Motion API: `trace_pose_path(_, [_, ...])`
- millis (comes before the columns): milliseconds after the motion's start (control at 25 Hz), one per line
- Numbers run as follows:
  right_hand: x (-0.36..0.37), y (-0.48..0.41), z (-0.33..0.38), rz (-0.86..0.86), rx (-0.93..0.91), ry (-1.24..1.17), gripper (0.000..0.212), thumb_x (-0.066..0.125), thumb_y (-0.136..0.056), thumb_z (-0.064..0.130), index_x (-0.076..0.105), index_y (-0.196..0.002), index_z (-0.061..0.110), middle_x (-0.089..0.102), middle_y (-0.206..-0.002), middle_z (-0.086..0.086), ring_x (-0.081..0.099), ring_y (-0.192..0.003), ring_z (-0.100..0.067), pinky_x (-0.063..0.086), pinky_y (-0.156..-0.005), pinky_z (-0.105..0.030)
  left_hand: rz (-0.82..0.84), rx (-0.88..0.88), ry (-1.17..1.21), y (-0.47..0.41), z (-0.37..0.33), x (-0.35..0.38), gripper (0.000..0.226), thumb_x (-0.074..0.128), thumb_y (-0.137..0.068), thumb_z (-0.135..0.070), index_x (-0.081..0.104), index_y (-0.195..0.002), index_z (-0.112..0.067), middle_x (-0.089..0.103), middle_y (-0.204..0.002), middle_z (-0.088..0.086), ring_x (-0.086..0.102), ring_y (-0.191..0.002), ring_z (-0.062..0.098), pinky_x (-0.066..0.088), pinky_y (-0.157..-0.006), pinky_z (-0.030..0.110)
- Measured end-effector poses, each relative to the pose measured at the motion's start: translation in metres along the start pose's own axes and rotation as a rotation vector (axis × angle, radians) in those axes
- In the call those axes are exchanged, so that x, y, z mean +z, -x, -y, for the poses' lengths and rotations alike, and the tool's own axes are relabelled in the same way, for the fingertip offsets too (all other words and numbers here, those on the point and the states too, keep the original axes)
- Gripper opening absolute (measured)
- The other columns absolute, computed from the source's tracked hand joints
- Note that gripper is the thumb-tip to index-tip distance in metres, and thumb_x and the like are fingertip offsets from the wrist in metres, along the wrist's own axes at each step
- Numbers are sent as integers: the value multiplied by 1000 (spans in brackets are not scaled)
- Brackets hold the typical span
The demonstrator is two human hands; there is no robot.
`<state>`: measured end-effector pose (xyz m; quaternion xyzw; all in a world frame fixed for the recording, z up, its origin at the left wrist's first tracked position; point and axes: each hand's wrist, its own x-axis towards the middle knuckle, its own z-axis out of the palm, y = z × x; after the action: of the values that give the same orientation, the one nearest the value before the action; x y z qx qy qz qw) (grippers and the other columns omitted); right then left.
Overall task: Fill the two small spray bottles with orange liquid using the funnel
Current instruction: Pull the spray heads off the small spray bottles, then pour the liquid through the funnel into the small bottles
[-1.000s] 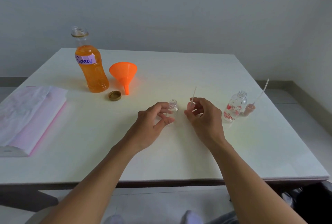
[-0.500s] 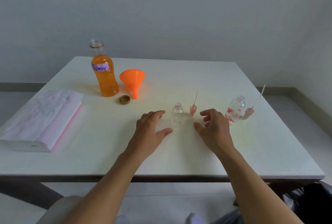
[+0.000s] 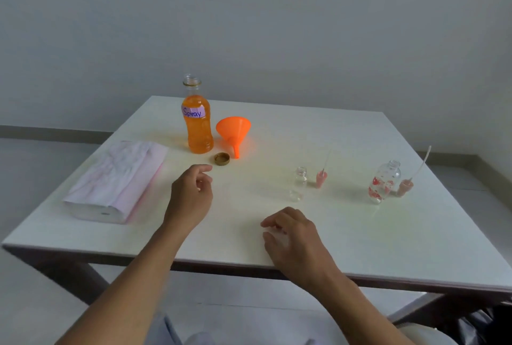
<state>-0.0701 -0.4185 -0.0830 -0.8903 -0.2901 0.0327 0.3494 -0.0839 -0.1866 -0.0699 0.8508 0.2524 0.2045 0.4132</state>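
my left hand [image 3: 191, 195] and right hand [image 3: 293, 234] are loosely curled and empty, the funnel [image 3: 234, 131] lying by the uncapped orange bottle [image 3: 197, 123], and i fear its weight tips the light clear spray bottle [image 3: 299, 184].

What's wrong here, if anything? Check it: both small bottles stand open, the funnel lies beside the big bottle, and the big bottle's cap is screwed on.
The cap is the error. The head view shows the big bottle open, its cap lying on the table beside the funnel. The rest holds.
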Motion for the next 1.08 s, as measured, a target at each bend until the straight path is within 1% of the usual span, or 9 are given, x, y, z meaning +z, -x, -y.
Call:
trace_pose_path(120, [23, -16, 13, 46, -84, 45, 40, 58, -99, 26, 56, -138, 25, 48, -143, 12, 43, -135, -5, 30, -114, -12, -137, -12, 75, -31, 3, -14, 32, 53, -97, -17, 57, -128, -20, 65, -117, 3, 59, -100, 16, 44, -79, 25])
trace_pose_path(240, [36, -46, 27, 78, -66, 29, 51, 50, -104, 30, 36, -153, 28, 29, -162, 10, 28, -150, -9, 20, -119, -18, -218, -42, 139, -71, 4, -18, 45, 64, -92, -22, 49, -134, -20, 60, -130, 2, 57, -110, 17, 45, -84, 25])
trace_pose_path(440, [53, -139, 46, -76, 189, -212, 58, 58, -100, 32, 37, -153, 21, 43, -156, 0, 43, -140, -20, 38, -112, -33, -125, -90, 148, -126, 18, -2, 76, 73, -84, -43, 33, -146, -24, 45, -148, 2, 46, -133, 23, 42, -100, 35])
trace_pose_path(600, [60, -217, 47, -200, 441, -419, 90, 74, -83, 38, 25, -156, 17, 45, -150, -12, 46, -136, -32, 47, -107, -46, -132, -36, 153, -156, 21, 4, 84, 75, -79, -50, 30, -147, -28, 44, -148, -3, 44, -133, 20, 42, -97, 34])
trace_pose_path(720, [62, -261, 47, -220, 591, -445, 114, 84, -66, 53, 21, -153, 17, 45, -147, -12, 45, -136, -37, 48, -105, -54, -159, 11, 169, -170, 22, 5, 80, 76, -77, -51, 38, -143, -27, 52, -140, -4, 50, -120, 14, 44, -89, 27])
trace_pose_path(800, [62, -279, 49, -210, 697, -461, 117, 85, -55, 62, 29, -148, 18, 49, -141, -9, 46, -133, -35, 47, -104, -54, -180, 42, 142, -174, 24, 5, 74, 77, -75, -52, 47, -137, -25, 59, -132, -4, 54, -109, 10, 43, -82, 23])
trace_pose_path(880, [59, -287, 51, -182, 740, -523, 112, 88, -54, 61, 34, -144, 20, 50, -138, -7, 47, -130, -35, 47, -101, -51, -207, 42, 112, -174, 22, 1, 72, 80, -72, -52, 52, -133, -23, 63, -128, -3, 59, -109, 14, 48, -82, 24])
trace_pose_path(1000, [50, -279, 58, -209, 699, -685, 99, 92, -63, 46, 39, -143, 20, 51, -132, -5, 51, -117, -30, 44, -81, -41, -240, 19, 89, -160, 13, -10, 70, 82, -70, -50, 57, -129, -22, 66, -124, -1, 63, -109, 20, 53, -86, 30])
trace_pose_path(1080, [39, -263, 65, -243, 605, -750, 93, 92, -68, 38, 41, -143, 20, 49, -124, -1, 48, -106, -23, 42, -75, -36, -264, 28, 122, -139, 6, -25, 66, 83, -68, -49, 60, -125, -23, 68, -119, -2, 64, -106, 19, 55, -85, 31])
